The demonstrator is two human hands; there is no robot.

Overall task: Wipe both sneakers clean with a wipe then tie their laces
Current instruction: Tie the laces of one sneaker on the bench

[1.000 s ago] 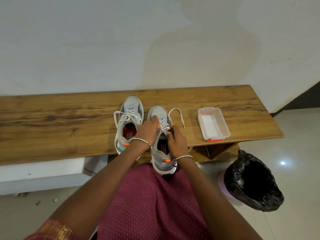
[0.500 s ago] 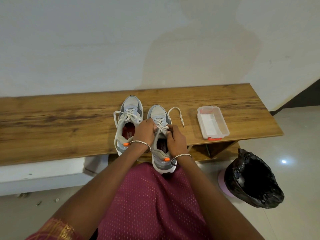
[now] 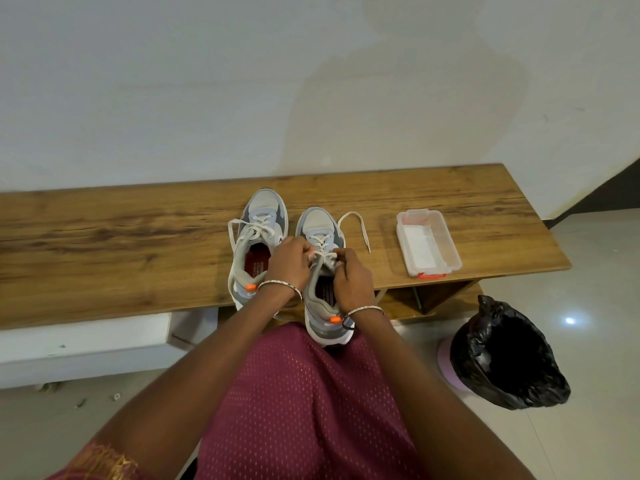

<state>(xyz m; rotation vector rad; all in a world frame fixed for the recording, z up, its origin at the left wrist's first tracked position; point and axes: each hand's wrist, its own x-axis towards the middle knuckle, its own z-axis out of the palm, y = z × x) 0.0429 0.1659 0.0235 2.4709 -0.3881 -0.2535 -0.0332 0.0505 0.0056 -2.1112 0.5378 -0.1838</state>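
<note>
**A:** Where do the sneakers stand now?

**B:** Both are on the wooden bench (image 3: 104, 244), side by side, with the toes toward the far wall. The right sneaker (image 3: 318, 223) sits nearer, and its heel hangs over the near edge, above the lap. I think it is placed so to bring the laces close to the hands.

**A:** And what are the hands doing?

**B:** The left hand (image 3: 289, 263) has its fingers curled and pinches the lace (image 3: 323, 252) over the tongue of this sneaker. The right hand (image 3: 353, 282) is just beside it and pinches another part of the same lace. One loose lace end (image 3: 356, 223) lies free on the bench, to the right of the toe. To me this looks like the making of a knot.

**A:** So the wiping is finished?

**B:** I judge so. No wipe is in either hand. The clear plastic box (image 3: 429, 244), with something white inside, stands well apart to the right. A black bin bag (image 3: 509, 355) is on the floor, near and right.

**A:** And the left sneaker (image 3: 263, 209)?

**B:** Nobody touches it. Its laces hang in a long loop on the left side, and I see no bow, so probably it waits for its turn.
</note>
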